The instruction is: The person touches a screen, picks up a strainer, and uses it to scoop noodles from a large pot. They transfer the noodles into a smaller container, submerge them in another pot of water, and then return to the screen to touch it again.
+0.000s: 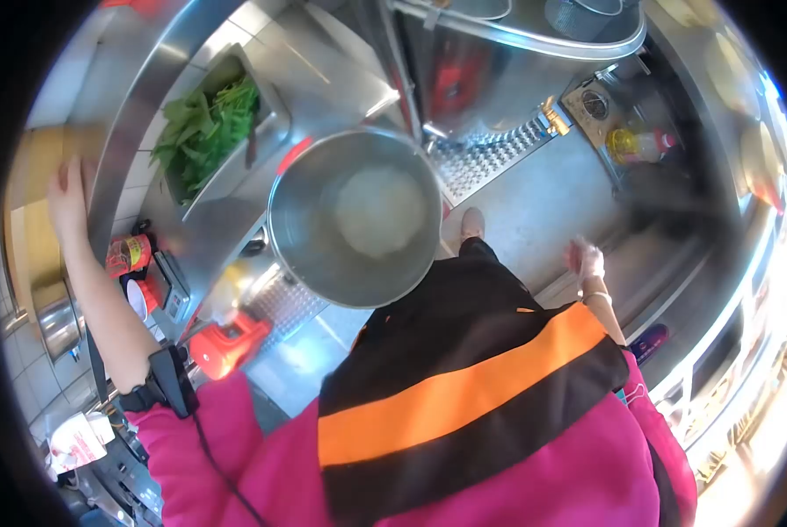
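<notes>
My left hand [68, 200] is stretched far out to the left, its fingers extended against a yellowish wooden board or panel [31, 237] behind a metal post. Whether it grips the panel's edge I cannot make out. Off to the right, my right hand [588, 262] hangs low beside the body in what looks like a clear plastic glove. Its fingers are blurred, with a reddish patch near them. Between the arms stands a large round metal pot [314, 255] with cloudy liquid and a pale round patch inside. Neither hand touches it.
A metal tray of green leaves [213, 132] is at the upper left. A red container [228, 344] and a small scale [172, 285] sit near my left arm. A yellow oil bottle [638, 145] is at right. Perforated metal grating [490, 167] lies near my foot.
</notes>
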A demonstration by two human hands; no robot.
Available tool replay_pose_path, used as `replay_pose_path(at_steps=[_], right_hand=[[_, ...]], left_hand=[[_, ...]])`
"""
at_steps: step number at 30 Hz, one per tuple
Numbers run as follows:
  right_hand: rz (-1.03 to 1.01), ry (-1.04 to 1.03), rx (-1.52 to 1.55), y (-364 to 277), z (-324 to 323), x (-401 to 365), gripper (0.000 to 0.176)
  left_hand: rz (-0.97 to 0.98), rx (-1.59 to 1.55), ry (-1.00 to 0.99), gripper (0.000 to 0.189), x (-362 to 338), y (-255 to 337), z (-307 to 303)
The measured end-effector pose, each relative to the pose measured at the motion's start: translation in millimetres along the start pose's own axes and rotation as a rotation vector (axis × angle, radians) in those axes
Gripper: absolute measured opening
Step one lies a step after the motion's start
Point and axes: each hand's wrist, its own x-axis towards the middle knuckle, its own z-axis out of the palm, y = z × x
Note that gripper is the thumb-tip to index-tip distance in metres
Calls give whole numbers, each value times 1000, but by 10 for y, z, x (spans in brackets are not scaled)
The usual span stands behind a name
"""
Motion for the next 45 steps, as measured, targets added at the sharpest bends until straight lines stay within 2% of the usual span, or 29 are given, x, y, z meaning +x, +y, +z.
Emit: replay_pose_path(at_steps=[1,3,6,8,10,13,14,18,20,22,25,28,32,34,37,38,39,40,41,42,44,45], right_hand=[[-4,3,9,-102,66,24,15],[-27,-15,-56,-144,246,3,15],[25,-91,-157,178,285,-9,13],[227,-143,-217,376,241,-48,14],[325,-192,-346,736,122,188,15],[294,-181,-301,584,2,90,16],[300,-121,-75,793,-73,334,17],[-35,-146,-304,267,19,-155,16],[-77,-159,-348,293,73,-42,16],[39,-121,-239,265,160,-69,15],[88,-179,-352,279,218,-66,20],[91,-191,-429,182,259,-91,21],[-8,-224,-417,77,187,-147,23],[18,-196,-493,-31,180,-213,21],[30,-216,-418,-59,144,-132,14],[-334,-290,-665,109,50,31,17],[-188,-289,-599,63,62,27,21],[-109,-193,-537,-138,138,-225,25],[-43,-234,-577,-145,141,-104,25],[2,-235,-653,-264,185,-172,24],[-45,-272,-503,-286,291,-138,24],[-69,-271,-636,-360,372,-103,25]], left_hand=[[7,-5,5,51,-13,-11,-13],[-28,112,-105,52,4,-139,-46],[6,74,-104,50,-33,-96,-64],[-22,100,-124,48,-60,-97,-48],[-27,126,-127,47,-6,-63,-69],[-23,148,-94,44,-90,35,-23],[-24,129,-63,44,-98,85,-7],[-1,45,5,41,-201,141,41],[3,84,-25,40,-289,262,28],[4,82,32,39,-331,273,33],[-2,105,46,38,-357,368,38],[-6,112,52,37,-349,340,54],[-32,93,44,37,-346,336,97],[-32,69,57,37,-363,357,95],[-23,45,68,37,-383,355,109],[-39,48,27,37,-365,340,105],[-50,47,-13,38,-345,301,119],[-34,33,21,37,-327,193,207],[6,18,27,38,-294,70,283],[-75,25,-42,39,-374,335,100],[-57,-8,6,40,-300,125,263],[-62,-37,5,39,-300,128,264]])
